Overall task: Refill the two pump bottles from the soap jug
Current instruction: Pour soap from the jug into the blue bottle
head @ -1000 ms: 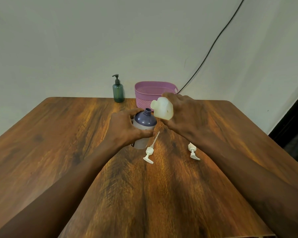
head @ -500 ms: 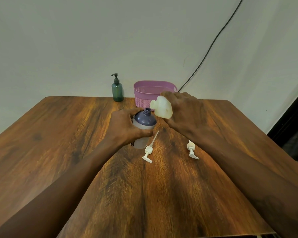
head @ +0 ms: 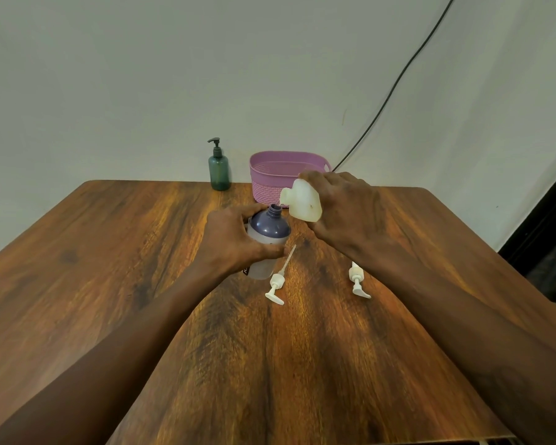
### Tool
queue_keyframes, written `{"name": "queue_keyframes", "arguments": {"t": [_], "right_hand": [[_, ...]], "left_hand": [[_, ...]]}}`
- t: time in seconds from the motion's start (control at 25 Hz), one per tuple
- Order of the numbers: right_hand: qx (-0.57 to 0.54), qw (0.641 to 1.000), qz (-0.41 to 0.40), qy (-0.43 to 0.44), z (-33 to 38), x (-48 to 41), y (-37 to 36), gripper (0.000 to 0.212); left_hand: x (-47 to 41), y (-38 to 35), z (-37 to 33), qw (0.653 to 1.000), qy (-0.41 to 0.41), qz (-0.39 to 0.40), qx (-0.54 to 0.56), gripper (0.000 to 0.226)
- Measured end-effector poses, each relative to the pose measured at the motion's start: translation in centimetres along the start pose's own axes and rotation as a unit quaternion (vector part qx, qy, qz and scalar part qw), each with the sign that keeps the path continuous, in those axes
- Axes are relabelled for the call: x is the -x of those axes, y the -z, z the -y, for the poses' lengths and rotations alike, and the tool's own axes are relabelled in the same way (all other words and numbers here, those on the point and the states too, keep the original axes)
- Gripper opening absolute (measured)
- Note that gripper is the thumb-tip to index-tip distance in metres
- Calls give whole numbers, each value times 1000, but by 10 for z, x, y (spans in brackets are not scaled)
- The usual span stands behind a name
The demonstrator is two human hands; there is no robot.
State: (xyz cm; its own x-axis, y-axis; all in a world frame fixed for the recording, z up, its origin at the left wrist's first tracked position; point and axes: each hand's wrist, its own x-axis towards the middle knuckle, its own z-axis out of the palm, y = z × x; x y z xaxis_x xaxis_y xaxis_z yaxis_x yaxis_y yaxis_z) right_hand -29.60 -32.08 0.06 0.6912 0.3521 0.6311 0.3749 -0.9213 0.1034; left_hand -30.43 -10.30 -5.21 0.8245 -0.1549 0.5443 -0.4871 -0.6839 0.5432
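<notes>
Obs., pour step, first bottle.

Purple bottle (head: 268, 231) stands at mid-table (head: 109, 252), roughly upright; pump off, neck (head: 275, 209) open to the air. The left hand (head: 235, 244) grips its body from the left; fingers curl round the far side, thumb lies across the near side; it is a bracing hold.

The right hand (head: 344, 213) holds the soap jug (head: 304, 205) lifted clear of the table; the fingers wrap over its top and far side, the tips hidden behind the jug, so exactly how they lie I cannot tell.

Key relation: the jug's long axis is tipped, spout (head: 284, 196) pointing left and a little down; the spout sits just right of the neck and slightly above it, near but not plainly over the opening; no stream is visible. Judgement: the pour turns on a small leftward shift of the spout over the neck, then more tilt; the right hand does the moving and the left only steadies; a miss would run soap down the bottle's shoulder.

Two white pump heads lie on the wood; one (head: 277, 282) just beside the bottle's base, dip tube angled toward it; the other (head: 357, 280) beside the right forearm.

Green pump bottle (head: 219, 170) stands at the far edge, pump on, beside a pink basket (head: 270, 184); both are well apart from the hands; a second open bottle is not in sight.
</notes>
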Motion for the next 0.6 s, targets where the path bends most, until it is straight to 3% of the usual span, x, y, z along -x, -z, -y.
{"name": "queue_keyframes", "arguments": {"t": [0.6], "right_hand": [[0, 999, -43, 7, -6, -2, -4, 71]], "left_hand": [[5, -4, 7, 1000, 3, -10, 21, 80]]}}
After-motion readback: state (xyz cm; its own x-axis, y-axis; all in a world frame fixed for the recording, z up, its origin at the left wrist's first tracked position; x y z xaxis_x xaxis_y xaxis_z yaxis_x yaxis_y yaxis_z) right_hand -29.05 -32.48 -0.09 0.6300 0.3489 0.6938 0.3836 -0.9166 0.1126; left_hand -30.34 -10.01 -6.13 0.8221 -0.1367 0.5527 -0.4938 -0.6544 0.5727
